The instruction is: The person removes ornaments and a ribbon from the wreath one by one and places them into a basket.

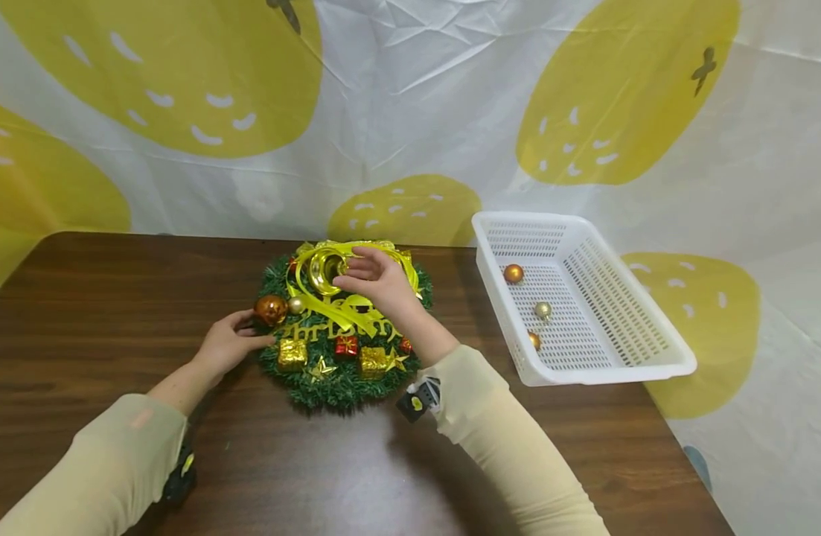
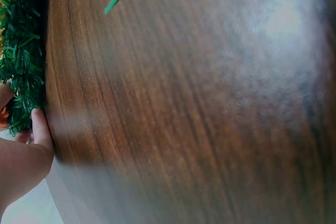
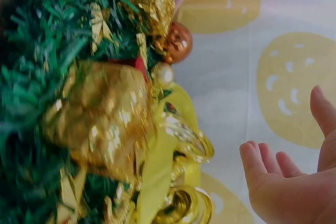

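Well, a round green tinsel wreath (image 1: 336, 391) sits on a brown table (image 1: 142, 290).
Nearer, the left hand (image 1: 231, 344) holds its left edge; farther, the right hand (image 1: 378, 284), wide and empty, is by a shiny gold bell (image 1: 319, 272) a bump might knock loose.

Fingers (image 2: 42, 127) touch the green tinsel (image 2: 23, 56), and a green scrap (image 2: 113, 3) lies on the wooden table (image 2: 173, 108).

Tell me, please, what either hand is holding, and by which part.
The left hand holds the wreath by its left edge; the right hand holds nothing.
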Available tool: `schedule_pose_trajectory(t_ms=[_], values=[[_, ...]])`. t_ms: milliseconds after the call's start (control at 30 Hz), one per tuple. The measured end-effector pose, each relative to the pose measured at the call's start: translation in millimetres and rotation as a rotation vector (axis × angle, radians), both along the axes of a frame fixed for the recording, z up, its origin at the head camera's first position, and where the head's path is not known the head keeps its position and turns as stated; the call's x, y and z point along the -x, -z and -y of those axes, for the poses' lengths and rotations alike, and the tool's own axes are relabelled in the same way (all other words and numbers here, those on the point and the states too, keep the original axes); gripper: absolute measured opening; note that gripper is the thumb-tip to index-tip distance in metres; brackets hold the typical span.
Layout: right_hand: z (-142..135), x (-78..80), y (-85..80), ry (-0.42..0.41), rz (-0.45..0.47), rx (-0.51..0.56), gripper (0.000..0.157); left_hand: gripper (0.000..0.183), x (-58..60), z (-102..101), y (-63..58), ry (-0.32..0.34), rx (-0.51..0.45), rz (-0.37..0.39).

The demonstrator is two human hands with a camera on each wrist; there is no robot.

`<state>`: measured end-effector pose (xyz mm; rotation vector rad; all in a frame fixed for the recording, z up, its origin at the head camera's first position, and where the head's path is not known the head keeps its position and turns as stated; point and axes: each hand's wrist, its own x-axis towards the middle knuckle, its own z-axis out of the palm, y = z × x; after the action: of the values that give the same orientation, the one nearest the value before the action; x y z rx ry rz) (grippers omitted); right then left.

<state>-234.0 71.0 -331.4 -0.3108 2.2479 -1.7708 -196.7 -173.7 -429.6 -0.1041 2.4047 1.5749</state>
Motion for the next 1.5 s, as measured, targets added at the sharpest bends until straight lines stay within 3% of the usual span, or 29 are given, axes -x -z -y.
schedule_pose_trajectory(t_ms=[433, 700, 1100, 1500], values=[[28, -0.5, 17.4, -0.056, -0.046, -0.056, 0.065, 0.079, -0.8, 0, -0.8, -0.002, 0.008, 0.008], [40, 0.3, 28.7, -0.061, -0.074, -0.088, 0.066, 0.079, -0.5, 0, -0.5, -0.007, 0.013, 0.007], [58, -3.2, 36.4, -0.071, -0.035, -0.113, 0.067, 0.079, 1.2, 0, 1.9, -0.014, 0.009, 0.004], [71, -2.9, 44.9, -0.045, -0.064, -0.211, 0.068, 0.078, 0.0, -1, 0.4, -0.015, 0.000, -0.007]])
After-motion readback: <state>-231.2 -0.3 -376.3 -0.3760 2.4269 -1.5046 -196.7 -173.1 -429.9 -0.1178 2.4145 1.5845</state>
